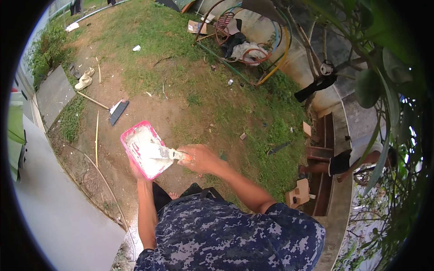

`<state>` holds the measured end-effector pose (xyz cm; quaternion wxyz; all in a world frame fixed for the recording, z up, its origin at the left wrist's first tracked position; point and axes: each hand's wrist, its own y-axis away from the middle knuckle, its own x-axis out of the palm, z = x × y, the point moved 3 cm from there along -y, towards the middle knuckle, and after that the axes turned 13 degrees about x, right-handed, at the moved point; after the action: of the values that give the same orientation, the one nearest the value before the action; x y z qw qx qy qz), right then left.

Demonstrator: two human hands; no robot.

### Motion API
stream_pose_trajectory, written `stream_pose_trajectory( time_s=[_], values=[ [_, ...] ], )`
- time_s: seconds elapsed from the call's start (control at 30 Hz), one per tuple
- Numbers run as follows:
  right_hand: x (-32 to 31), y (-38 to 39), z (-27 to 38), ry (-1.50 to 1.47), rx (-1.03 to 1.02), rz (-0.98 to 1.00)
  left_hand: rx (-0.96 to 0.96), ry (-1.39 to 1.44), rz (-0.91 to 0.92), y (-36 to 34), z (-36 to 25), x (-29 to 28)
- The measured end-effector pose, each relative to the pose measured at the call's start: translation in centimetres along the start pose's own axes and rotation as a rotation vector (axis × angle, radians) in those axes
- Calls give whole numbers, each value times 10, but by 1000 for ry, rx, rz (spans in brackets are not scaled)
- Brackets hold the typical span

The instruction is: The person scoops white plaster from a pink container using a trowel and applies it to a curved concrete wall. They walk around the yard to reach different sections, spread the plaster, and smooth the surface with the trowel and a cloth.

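My left hand (pixel 136 168) holds up a pink rectangular plastic tray (pixel 149 174) smeared with thick white paint or paste, its fingers partly hidden behind it. In my right hand (pixel 199 158) is the handle of a flat tool (pixel 162 151), a brush or scraper coated in white, whose head lies over the tray's white contents. My right fingers are wrapped round that handle.
A pale wall (pixel 68 180) runs along my left. A broom (pixel 118 112) and footwear (pixel 83 81) lie on the ground ahead-left. Hoops and rubbish (pixel 246 53) sit at the back. Another person (pixel 357 158) bends by a concrete edge at right, near a cardboard box (pixel 296 194).
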<state>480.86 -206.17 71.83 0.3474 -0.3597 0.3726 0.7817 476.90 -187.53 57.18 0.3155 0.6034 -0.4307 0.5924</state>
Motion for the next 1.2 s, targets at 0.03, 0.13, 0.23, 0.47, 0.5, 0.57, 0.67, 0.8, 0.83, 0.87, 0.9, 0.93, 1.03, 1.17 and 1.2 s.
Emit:
stream_pose_trajectory(
  time_s=[0.03,0.13,0.23,0.47,0.5,0.57,0.67,0.8,0.83,0.87,0.9,0.93,1.03,1.17,1.2],
  values=[
    [-7,-18,-1,-17,-18,-34,1,5,0,-23,2,-6],
    [-30,-79,-12,-27,-37,-145,55,33,-71,-100,27,-17],
    [-54,-153,-25,-116,56,-223,-206,21,-136,-190,50,-37],
    [-100,-315,8,-133,13,-214,-332,59,-49,-363,44,-43],
    [-106,-334,13,-134,63,-233,-312,95,-72,-379,46,-45],
    [-116,-373,24,-145,58,-164,-289,119,-101,-416,34,-53],
    [-129,-435,32,-127,59,-160,-290,105,-164,-472,29,-72],
    [-138,-532,33,-151,65,-132,-287,74,-214,-560,14,-112],
    [-145,-560,33,-195,45,-175,-288,79,-200,-589,14,-118],
    [-153,-588,33,-227,36,-184,-312,105,-164,-620,16,-126],
    [-163,-617,30,-233,78,-186,-286,95,-202,-649,21,-130],
    [-175,-645,31,-242,28,-200,-255,98,-210,-681,25,-131],
    [-219,-726,31,-244,34,-220,-244,110,-196,-771,33,-136],
    [-279,-823,32,-244,8,-228,-215,97,-191,-878,52,-142],
    [-290,-845,32,-247,-15,-235,-201,101,-206,-901,54,-145]
  ],
)
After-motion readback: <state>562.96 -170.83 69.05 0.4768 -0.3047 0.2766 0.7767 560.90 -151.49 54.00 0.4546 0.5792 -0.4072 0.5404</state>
